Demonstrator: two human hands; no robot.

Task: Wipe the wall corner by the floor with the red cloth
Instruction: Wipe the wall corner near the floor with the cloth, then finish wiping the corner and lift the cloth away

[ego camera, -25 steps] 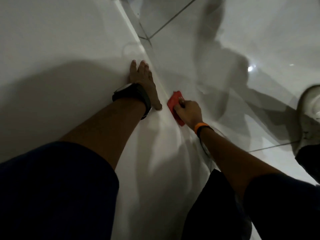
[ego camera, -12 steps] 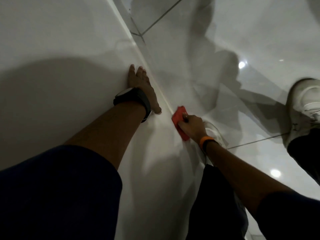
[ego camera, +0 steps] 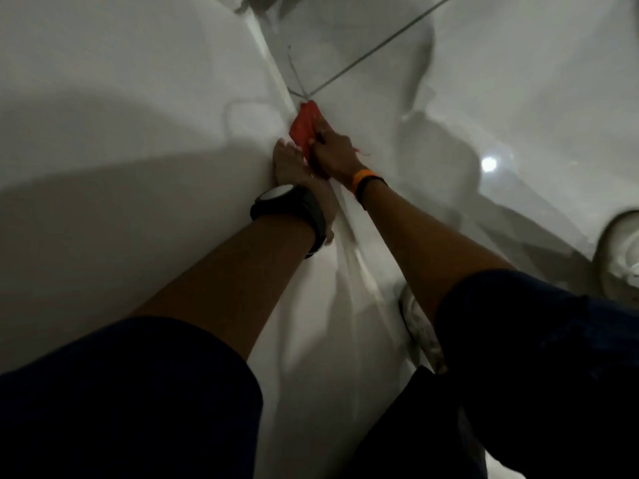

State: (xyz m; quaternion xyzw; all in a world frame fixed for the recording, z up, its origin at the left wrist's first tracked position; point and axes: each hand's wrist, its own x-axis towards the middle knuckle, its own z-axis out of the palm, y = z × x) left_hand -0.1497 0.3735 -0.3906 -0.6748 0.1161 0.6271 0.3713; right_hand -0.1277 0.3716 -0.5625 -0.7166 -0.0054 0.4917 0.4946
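Pressing the red cloth [ego camera: 304, 127] into the seam where wall [ego camera: 121, 98] meets floor [ego camera: 518, 81], the right hand [ego camera: 333, 152] has its grip closed on the cloth's near end, fingers bunched over it. The cloth's long axis runs along the seam, pointing away from the person toward the crossing of dark grout lines [ego camera: 304, 95], which its far tip nearly reaches. So the cloth lies ahead of the grip, up the seam, and any further stroke would probably follow that same line. The left hand [ego camera: 294, 167] lies flat on the wall just beside the right, fingers spread and holding nothing, its fingertips touching or almost touching the cloth's near edge; it reads as a brace. The right hand is clearly the nearer to the cloth, and the working one.
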